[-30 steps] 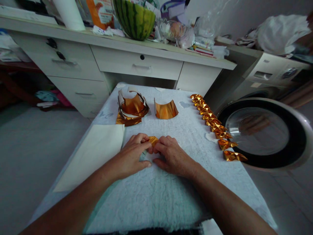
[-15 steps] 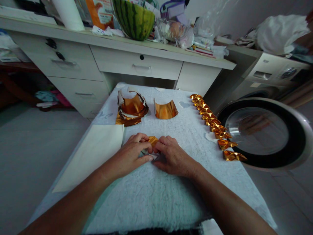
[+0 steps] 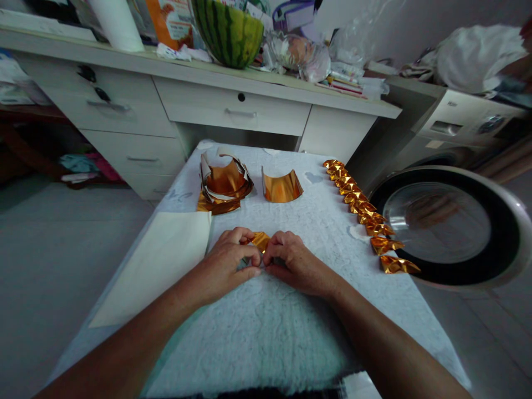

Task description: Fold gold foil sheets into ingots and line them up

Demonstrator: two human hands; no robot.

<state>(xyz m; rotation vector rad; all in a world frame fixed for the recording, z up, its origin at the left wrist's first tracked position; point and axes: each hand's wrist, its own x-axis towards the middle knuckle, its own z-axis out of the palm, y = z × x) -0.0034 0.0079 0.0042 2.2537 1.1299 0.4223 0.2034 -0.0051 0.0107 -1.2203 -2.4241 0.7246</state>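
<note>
A small piece of gold foil paper (image 3: 261, 241) is pinched between my left hand (image 3: 235, 257) and my right hand (image 3: 291, 260), low over the cloth-covered table (image 3: 266, 332). Fingertips of both hands nearly meet at its near edge and hide part of it. Beyond them lies a curved gold sheet (image 3: 282, 187). To its left sits a pile of curled gold sheets (image 3: 225, 180) with pale undersides. Several folded gold pieces (image 3: 361, 208) form a slanting row along the table's right side.
A cream paper sheet (image 3: 158, 266) lies on the table's left. Behind stands a white drawer cabinet (image 3: 233, 108) carrying a cut watermelon (image 3: 228, 34) and plastic bags. A washing machine's open round door (image 3: 444, 224) is close to the right edge.
Both thumbs and fingertips have drawn together at the foil's near edge. The pale underside seen between my hands before is now mostly hidden, and more gold shows.
</note>
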